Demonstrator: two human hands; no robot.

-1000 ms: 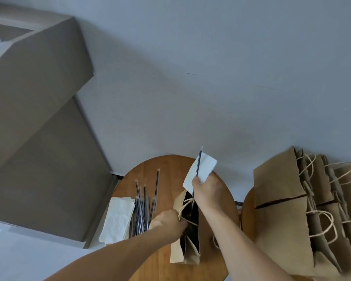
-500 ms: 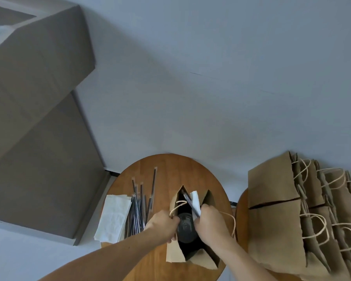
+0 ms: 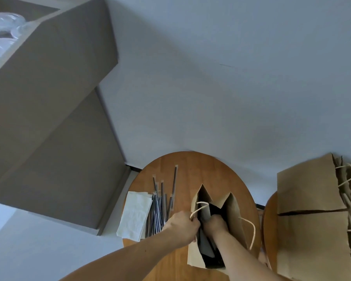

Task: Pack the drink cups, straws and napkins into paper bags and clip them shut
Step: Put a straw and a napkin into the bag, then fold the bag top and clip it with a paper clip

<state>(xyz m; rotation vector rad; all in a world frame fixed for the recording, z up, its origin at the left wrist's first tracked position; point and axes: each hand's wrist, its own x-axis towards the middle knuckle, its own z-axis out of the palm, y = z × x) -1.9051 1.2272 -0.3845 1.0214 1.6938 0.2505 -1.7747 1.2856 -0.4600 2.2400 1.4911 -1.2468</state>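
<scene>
An open brown paper bag [image 3: 234, 218] stands on the round wooden table [image 3: 190, 169]. My left hand [image 3: 181, 227] grips the bag's left rim by its cord handle and holds the mouth apart. My right hand [image 3: 215, 224] reaches down into the bag, and its fingers are hidden in the dark inside. The straw and napkin it carried are out of sight. Wrapped black straws [image 3: 160, 205] lie in a loose pile left of the bag, beside a stack of white napkins [image 3: 135, 214].
A stack of flat paper bags with cord handles [image 3: 308, 220] lies on a second wooden table at the right. A tall cardboard box [image 3: 49, 98] stands at the left, with clear plastic cups [image 3: 2, 27] showing in its open top. The wall is just behind.
My right hand has gone from holding the straw and napkin above the bag to pushing them down inside it. My left hand has pulled the bag's mouth wider.
</scene>
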